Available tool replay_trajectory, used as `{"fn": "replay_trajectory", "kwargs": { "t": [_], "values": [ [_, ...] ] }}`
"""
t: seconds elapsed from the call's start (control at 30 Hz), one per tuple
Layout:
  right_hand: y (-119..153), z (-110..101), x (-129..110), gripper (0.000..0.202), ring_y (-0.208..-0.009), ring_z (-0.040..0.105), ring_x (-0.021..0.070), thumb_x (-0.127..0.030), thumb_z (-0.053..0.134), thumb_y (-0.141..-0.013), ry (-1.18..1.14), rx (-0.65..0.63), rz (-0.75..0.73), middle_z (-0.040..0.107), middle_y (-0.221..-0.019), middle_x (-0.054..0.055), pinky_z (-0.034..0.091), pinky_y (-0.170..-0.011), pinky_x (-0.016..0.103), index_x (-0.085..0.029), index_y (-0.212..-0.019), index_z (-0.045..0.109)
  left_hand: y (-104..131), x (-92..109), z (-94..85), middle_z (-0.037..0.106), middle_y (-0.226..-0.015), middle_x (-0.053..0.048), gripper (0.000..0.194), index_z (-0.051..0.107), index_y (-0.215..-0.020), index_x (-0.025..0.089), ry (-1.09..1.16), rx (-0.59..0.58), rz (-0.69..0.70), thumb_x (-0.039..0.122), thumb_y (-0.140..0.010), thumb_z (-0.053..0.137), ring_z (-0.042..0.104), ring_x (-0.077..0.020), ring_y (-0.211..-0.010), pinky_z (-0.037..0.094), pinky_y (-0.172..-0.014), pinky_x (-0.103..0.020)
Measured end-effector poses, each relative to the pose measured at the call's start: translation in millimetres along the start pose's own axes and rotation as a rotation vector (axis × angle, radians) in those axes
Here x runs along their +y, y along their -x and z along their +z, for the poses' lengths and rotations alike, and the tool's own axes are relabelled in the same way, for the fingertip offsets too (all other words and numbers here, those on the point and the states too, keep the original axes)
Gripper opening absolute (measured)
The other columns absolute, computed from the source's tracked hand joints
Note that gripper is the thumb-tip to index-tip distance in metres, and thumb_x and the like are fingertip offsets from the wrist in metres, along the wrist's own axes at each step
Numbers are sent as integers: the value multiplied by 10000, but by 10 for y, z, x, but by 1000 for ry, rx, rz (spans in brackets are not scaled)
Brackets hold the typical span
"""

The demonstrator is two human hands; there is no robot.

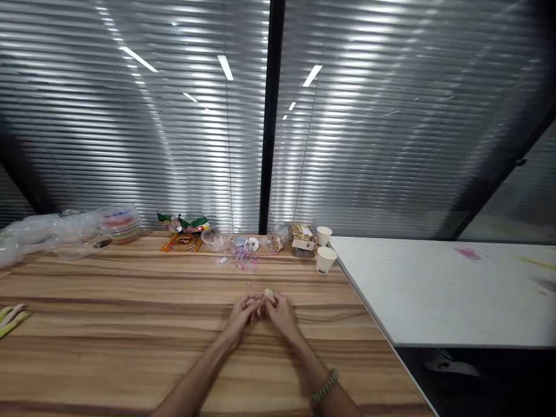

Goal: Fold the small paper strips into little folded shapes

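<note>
My right hand pinches a small whitish lump above the wooden table; it is too small to name more exactly. My left hand is closed right beside it, with its fingertips meeting those of the right. A thin pinkish strand seems to run between the fingers, but what the left fingertips hold is not clear. Just beyond the hands lie scattered small pink and purple pieces. Near them stand a round silver-lidded tub and a clear plastic bowl.
Two paper cups stand by a gold-topped box at the back. Snack packets, stacked plastic tubs and clear plastic wrapping line the back left. Yellow and white strips lie far left. A white table adjoins on the right.
</note>
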State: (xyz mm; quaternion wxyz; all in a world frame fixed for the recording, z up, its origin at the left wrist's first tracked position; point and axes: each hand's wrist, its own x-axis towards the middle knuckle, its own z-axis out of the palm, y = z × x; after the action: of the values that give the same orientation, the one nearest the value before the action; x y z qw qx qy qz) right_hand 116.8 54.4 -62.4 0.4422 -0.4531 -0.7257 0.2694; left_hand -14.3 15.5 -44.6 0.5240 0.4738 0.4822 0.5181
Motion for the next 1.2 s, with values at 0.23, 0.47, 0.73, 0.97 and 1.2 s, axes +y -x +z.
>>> {"fn": "replay_trajectory", "kwargs": {
  "t": [0.23,0.47,0.73,0.97,1.2],
  "values": [
    [67,-68,-92,140,-539,468,124,-191,440,-739,22,-62,-100,530,-573,-4,327,-517,198,-159,-642,536,49,94,-132,597,-512,-6,225,654,-730,109,-182,-375,-147,298,-610,636,284,-30,-343,174,-370,-170],
    [157,-13,-198,143,-556,481,118,-121,446,-730,59,-163,-169,532,-584,-13,330,-529,194,-166,-618,522,70,137,-276,594,-465,-15,212,714,-678,123,-422,-398,-53,299,-637,605,453,-95,-425,316,-456,-187],
    [116,42,34,378,-1038,494,195,-308,366,-881,40,-105,-121,527,-1143,120,398,-858,318,-130,-1213,395,-36,17,-284,635,-511,-19,334,696,-887,102,-385,-19,27,322,-650,615,503,-112,-436,369,-445,-198],
    [80,-18,-19,299,-842,542,192,-199,315,-896,136,-48,-243,598,-893,96,430,-766,310,-143,-987,594,-99,-84,-205,667,-986,-102,373,664,-969,138,-265,89,192,247,-612,663,620,-218,-861,491,-780,-328],
    [60,-112,-97,193,-708,571,169,-168,469,-840,76,-41,-268,648,-773,57,428,-651,253,-167,-838,662,-110,-87,-190,589,-1129,-117,462,637,-1008,149,-199,-16,260,218,-560,725,580,-233,-975,496,-824,-361]
  ]
}}
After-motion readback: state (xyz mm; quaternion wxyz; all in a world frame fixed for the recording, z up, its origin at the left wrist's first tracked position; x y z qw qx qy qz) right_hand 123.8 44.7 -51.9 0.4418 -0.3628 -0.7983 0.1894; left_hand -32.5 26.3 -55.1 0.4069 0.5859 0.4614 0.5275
